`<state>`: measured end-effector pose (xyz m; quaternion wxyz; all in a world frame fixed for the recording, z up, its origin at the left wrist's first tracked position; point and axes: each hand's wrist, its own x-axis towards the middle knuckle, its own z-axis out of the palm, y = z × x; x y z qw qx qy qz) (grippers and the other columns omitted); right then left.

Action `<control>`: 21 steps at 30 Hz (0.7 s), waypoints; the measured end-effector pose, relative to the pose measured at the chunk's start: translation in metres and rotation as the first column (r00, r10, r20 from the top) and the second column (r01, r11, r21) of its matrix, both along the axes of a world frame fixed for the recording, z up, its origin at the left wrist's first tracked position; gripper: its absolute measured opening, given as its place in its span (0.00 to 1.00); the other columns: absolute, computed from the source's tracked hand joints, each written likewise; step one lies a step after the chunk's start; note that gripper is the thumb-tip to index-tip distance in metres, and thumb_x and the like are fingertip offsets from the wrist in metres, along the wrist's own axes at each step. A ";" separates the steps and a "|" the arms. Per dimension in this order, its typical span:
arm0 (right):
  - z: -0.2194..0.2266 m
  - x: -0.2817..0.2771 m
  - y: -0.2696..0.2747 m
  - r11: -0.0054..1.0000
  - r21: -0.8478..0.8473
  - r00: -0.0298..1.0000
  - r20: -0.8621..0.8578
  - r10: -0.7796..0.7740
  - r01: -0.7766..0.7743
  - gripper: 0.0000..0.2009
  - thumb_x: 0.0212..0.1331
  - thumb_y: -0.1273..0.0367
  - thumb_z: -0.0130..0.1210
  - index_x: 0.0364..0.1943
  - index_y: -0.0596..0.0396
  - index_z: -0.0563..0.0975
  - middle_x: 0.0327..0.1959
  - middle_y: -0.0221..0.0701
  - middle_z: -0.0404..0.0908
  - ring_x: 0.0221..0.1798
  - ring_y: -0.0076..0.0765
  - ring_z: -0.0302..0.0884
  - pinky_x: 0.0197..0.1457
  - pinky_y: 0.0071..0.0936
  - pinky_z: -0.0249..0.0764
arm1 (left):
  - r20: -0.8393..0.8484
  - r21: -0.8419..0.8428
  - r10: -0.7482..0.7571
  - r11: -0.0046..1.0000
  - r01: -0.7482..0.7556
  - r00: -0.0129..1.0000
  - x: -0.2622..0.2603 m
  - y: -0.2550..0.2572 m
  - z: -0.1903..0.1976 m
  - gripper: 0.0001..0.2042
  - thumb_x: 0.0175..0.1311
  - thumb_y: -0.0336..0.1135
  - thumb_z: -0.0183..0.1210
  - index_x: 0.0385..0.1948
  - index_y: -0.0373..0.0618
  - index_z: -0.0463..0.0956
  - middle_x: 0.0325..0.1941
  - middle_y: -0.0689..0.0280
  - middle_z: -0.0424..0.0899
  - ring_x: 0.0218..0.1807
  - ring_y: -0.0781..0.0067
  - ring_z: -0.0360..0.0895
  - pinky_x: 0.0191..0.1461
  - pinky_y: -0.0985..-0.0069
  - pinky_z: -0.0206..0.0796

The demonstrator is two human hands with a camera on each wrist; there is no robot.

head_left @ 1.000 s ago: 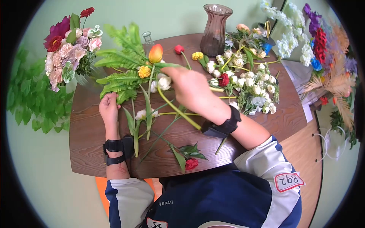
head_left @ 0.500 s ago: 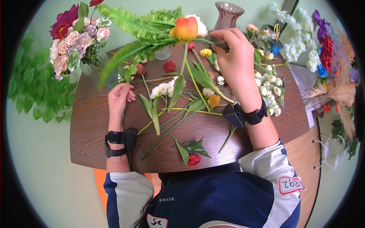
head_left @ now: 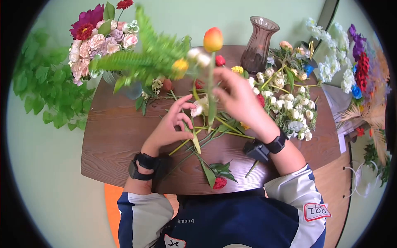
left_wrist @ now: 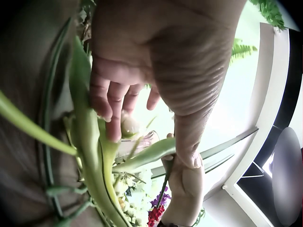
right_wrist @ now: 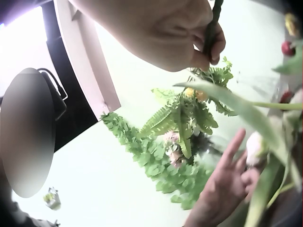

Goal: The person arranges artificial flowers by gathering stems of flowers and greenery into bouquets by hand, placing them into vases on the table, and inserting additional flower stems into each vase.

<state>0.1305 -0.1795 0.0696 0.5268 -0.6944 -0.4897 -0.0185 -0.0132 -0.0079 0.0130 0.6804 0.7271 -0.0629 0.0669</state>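
Note:
In the head view my right hand (head_left: 237, 97) pinches a bunch of fern and flowers by its stems, above the middle of the table. The blurred fern fronds (head_left: 153, 58) spread to the left, with a yellow flower (head_left: 180, 68) and white blooms (head_left: 199, 57) by them. An orange tulip (head_left: 213, 39) stands upright close to that hand, its stem and leaf hanging down. A dark green stem (right_wrist: 211, 33) shows between the right fingers in the right wrist view. My left hand (head_left: 167, 128), fingers spread and bent a little, is beside a white flower (head_left: 200, 106) and green leaves (left_wrist: 85, 127).
Loose stems and a red carnation (head_left: 220, 182) lie on the brown table (head_left: 111, 136). A ribbed glass vase (head_left: 259, 45) stands at the back, white roses (head_left: 291, 107) to the right. A mixed bouquet (head_left: 99, 45) is at the back left.
My right hand has come left and lower with the fern bunch, after lifting it from further right. The left hand has moved right from the table's left side, and its fingers have opened out.

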 end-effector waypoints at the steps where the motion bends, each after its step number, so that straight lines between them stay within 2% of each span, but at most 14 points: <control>1: -0.004 -0.008 0.002 0.991 -0.074 0.986 -0.131 0.104 -0.114 0.19 0.49 0.82 0.54 0.48 0.57 0.70 0.35 0.32 0.75 0.36 0.25 0.73 0.40 0.24 0.72 | 0.037 -0.033 0.002 0.999 -0.001 0.999 0.000 -0.003 -0.002 0.43 0.40 0.21 0.67 0.63 0.44 0.52 0.55 0.62 0.66 0.38 0.79 0.74 0.33 0.87 0.66; 2: -0.003 -0.015 0.004 0.973 -0.158 0.976 -0.164 0.142 -0.168 0.20 0.48 0.82 0.55 0.49 0.57 0.70 0.36 0.32 0.75 0.37 0.25 0.73 0.41 0.23 0.72 | 0.041 -0.028 -0.001 1.000 0.002 0.999 0.000 -0.001 -0.008 0.43 0.40 0.21 0.67 0.63 0.44 0.52 0.55 0.62 0.66 0.38 0.79 0.74 0.33 0.87 0.66; 3: -0.003 -0.023 0.007 0.945 -0.240 0.963 -0.202 0.176 -0.223 0.21 0.48 0.81 0.55 0.49 0.57 0.70 0.38 0.32 0.75 0.37 0.25 0.73 0.41 0.23 0.72 | 0.050 -0.057 -0.025 0.998 0.027 0.998 0.001 0.002 -0.018 0.40 0.42 0.22 0.67 0.60 0.42 0.55 0.50 0.62 0.69 0.37 0.79 0.74 0.32 0.87 0.66; 4: -0.018 -0.027 0.013 0.948 -0.195 0.962 -0.156 0.225 -0.253 0.21 0.47 0.81 0.56 0.49 0.57 0.69 0.41 0.34 0.76 0.37 0.27 0.73 0.42 0.24 0.72 | 0.059 -0.087 -0.049 0.995 0.054 0.997 0.000 0.004 -0.024 0.36 0.43 0.22 0.67 0.58 0.40 0.57 0.46 0.63 0.72 0.35 0.80 0.75 0.31 0.87 0.66; 5: -0.026 -0.033 0.017 0.955 -0.129 0.963 -0.057 0.262 -0.267 0.21 0.47 0.81 0.55 0.49 0.58 0.69 0.43 0.38 0.76 0.40 0.35 0.75 0.44 0.28 0.72 | 0.058 -0.087 -0.053 0.995 0.058 0.997 -0.001 0.005 -0.024 0.36 0.43 0.22 0.67 0.58 0.40 0.57 0.46 0.63 0.72 0.35 0.80 0.75 0.31 0.87 0.66; 7: -0.038 -0.042 0.023 0.978 -0.055 0.974 0.094 0.207 -0.202 0.21 0.46 0.80 0.56 0.48 0.58 0.70 0.44 0.41 0.75 0.45 0.44 0.75 0.48 0.32 0.71 | -0.053 -0.097 0.151 0.983 -0.156 0.987 -0.004 0.004 -0.022 0.28 0.48 0.23 0.65 0.52 0.39 0.62 0.34 0.66 0.77 0.29 0.79 0.75 0.28 0.87 0.65; 8: -0.036 -0.045 0.021 0.970 -0.114 0.976 0.019 0.216 -0.213 0.20 0.46 0.80 0.56 0.47 0.59 0.70 0.46 0.43 0.74 0.49 0.49 0.74 0.50 0.35 0.70 | -0.097 -0.127 0.204 0.968 -0.215 0.974 -0.004 -0.004 -0.013 0.20 0.54 0.26 0.61 0.48 0.37 0.65 0.27 0.68 0.77 0.24 0.81 0.74 0.26 0.87 0.65; 11: -0.037 -0.039 0.025 0.970 -0.063 0.972 -0.021 0.233 -0.234 0.19 0.47 0.80 0.56 0.46 0.60 0.71 0.45 0.43 0.75 0.48 0.48 0.74 0.50 0.34 0.70 | -0.125 -0.204 0.224 0.948 -0.246 0.967 0.000 0.003 -0.018 0.14 0.59 0.31 0.58 0.46 0.37 0.68 0.28 0.67 0.78 0.25 0.83 0.74 0.27 0.88 0.65; 12: -0.032 -0.038 0.023 0.978 -0.027 0.976 -0.064 0.207 -0.209 0.18 0.48 0.81 0.56 0.46 0.60 0.71 0.42 0.42 0.76 0.48 0.47 0.75 0.50 0.33 0.70 | -0.121 -0.128 0.201 0.968 -0.216 0.972 -0.001 0.005 -0.015 0.14 0.62 0.32 0.55 0.46 0.37 0.69 0.31 0.66 0.79 0.26 0.85 0.73 0.27 0.89 0.65; 13: -0.031 -0.036 0.023 0.988 0.000 0.987 -0.055 0.154 -0.154 0.18 0.47 0.80 0.57 0.46 0.58 0.71 0.40 0.39 0.77 0.43 0.40 0.77 0.46 0.29 0.71 | -0.121 -0.125 0.221 0.964 -0.236 0.968 -0.001 0.005 -0.012 0.14 0.62 0.32 0.55 0.46 0.37 0.69 0.31 0.66 0.79 0.26 0.85 0.73 0.27 0.89 0.65; 15: -0.017 -0.034 0.017 0.997 -0.039 0.996 -0.064 0.064 -0.067 0.18 0.45 0.81 0.56 0.45 0.59 0.72 0.38 0.41 0.76 0.40 0.44 0.75 0.43 0.32 0.71 | -0.067 -0.168 0.218 0.960 -0.226 0.974 0.000 -0.002 -0.002 0.15 0.61 0.31 0.54 0.49 0.38 0.69 0.35 0.65 0.80 0.27 0.86 0.73 0.27 0.89 0.65; 17: -0.010 -0.031 0.015 1.000 -0.030 0.997 -0.073 -0.001 -0.001 0.18 0.45 0.80 0.57 0.44 0.57 0.72 0.38 0.40 0.76 0.38 0.42 0.75 0.43 0.31 0.71 | -0.037 -0.128 0.248 0.960 -0.251 0.968 -0.001 0.000 -0.003 0.15 0.61 0.29 0.54 0.50 0.38 0.68 0.39 0.64 0.80 0.28 0.86 0.73 0.27 0.89 0.66; 19: -0.008 -0.024 0.013 0.996 0.066 0.998 -0.005 -0.056 0.056 0.14 0.47 0.78 0.58 0.41 0.55 0.74 0.36 0.37 0.77 0.35 0.37 0.75 0.38 0.27 0.71 | 0.037 -0.084 0.235 0.969 -0.232 0.971 -0.002 0.002 0.000 0.15 0.60 0.29 0.54 0.49 0.37 0.68 0.41 0.63 0.80 0.29 0.87 0.73 0.26 0.89 0.67; 21: 0.003 -0.025 0.008 0.990 0.070 0.989 -0.092 -0.120 0.126 0.12 0.48 0.77 0.58 0.39 0.56 0.75 0.35 0.36 0.77 0.33 0.32 0.73 0.35 0.24 0.69 | 0.059 -0.061 0.231 0.972 -0.227 0.971 -0.003 0.002 -0.001 0.14 0.60 0.28 0.53 0.48 0.37 0.70 0.39 0.63 0.81 0.30 0.87 0.74 0.27 0.89 0.67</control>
